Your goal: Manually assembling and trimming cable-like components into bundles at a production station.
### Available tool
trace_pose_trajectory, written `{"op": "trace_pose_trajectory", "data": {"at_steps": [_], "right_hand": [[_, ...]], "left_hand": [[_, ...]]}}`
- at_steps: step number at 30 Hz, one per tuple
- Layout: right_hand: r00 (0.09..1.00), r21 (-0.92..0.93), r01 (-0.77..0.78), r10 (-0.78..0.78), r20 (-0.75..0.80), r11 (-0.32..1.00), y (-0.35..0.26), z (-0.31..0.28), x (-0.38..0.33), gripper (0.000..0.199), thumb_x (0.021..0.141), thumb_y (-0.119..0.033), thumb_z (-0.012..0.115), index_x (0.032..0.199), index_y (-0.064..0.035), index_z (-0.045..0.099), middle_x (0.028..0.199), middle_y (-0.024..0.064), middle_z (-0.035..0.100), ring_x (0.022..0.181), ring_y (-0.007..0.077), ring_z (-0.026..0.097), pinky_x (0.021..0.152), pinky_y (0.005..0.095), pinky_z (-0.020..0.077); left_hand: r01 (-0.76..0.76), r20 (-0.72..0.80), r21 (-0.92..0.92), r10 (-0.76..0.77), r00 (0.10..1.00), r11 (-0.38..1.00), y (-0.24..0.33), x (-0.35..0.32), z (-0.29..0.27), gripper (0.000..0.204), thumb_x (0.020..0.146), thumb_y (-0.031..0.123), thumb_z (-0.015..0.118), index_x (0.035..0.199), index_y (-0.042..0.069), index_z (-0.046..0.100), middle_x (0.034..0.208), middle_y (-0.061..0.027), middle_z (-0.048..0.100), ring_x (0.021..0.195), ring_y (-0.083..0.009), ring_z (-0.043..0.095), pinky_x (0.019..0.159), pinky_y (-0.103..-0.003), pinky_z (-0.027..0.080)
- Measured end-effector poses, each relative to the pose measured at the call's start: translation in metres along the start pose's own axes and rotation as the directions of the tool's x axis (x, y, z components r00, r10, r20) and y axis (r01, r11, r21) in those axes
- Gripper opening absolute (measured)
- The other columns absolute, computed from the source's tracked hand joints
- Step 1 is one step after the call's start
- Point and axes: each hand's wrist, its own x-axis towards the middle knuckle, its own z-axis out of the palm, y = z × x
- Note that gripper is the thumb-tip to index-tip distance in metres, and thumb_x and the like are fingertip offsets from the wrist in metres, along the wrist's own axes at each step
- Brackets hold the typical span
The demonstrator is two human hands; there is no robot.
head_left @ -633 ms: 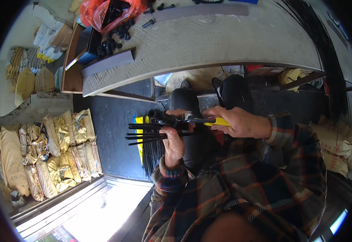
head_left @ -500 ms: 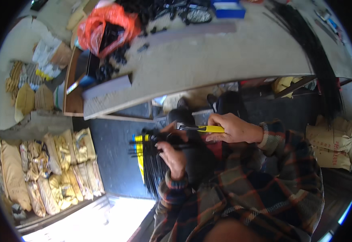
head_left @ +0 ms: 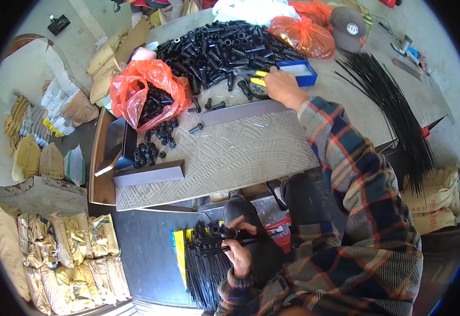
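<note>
At right hand (head_left: 283,87), yellow handles (head_left: 258,82) point left, axis crosswise

Premises are a small-parts workshop, evidenced by worktable (head_left: 261,145), heaped black tubular fittings (head_left: 209,55), bundled black rods (head_left: 390,108) and stacked sacks (head_left: 78,239).

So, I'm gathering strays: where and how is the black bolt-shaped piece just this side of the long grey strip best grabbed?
Pinch the black bolt-shaped piece across its narrow shank, probably best from above and the near left: it lies on its side, wider end toward the long grey strip.
</note>
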Motion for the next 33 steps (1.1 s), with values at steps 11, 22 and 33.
{"op": "trace_pose_trajectory", "data": {"at_steps": [11,22,33], "right_hand": [[0.993,0.053,-0.089,0.084,0.079,0.995,0.001,0.009,0.018,0.021,0.072,-0.015,0.062,0.089,-0.003,0.064,0.094,0.0143,0.054,0.087,0.0305,0.058,0.07,0.0423,0.0466],[0.988,0.433,-0.006,0.072,-0.136,0.901,0.019,0.01,0.012,0.028,0.077,-0.023,0.06,0.092,0.0,0.059,0.088,0.0167,0.053,0.08,0.0332,0.057,0.068,0.0424,0.0454],[0.987,0.89,-0.158,0.091,0.131,0.428,-0.014,-0.027,-0.049,0.021,0.079,-0.022,0.063,0.081,-0.0014,0.058,0.082,0.0033,0.054,0.065,0.0148,0.053,0.057,0.0293,0.0425]], "left_hand": [[0.031,-0.001,-0.011,-0.031,1.0,0.999,-0.003,0.008,-0.015,0.072,0.088,0.061,0.023,0.105,-0.003,0.05,0.076,-0.0112,0.058,0.066,-0.0176,0.054,0.065,-0.029,0.044],[-0.026,0.016,-0.147,0.029,0.999,0.989,0.021,0.007,-0.008,0.068,0.087,0.059,0.033,0.106,-0.004,0.05,0.085,-0.012,0.058,0.068,-0.0163,0.054,0.067,-0.029,0.044],[-0.021,-0.006,-0.185,0.02,1.0,0.982,0.037,-0.005,-0.003,0.062,0.089,0.054,0.036,0.108,-0.003,0.05,0.082,-0.0111,0.057,0.069,-0.0169,0.053,0.066,-0.029,0.043]]}}
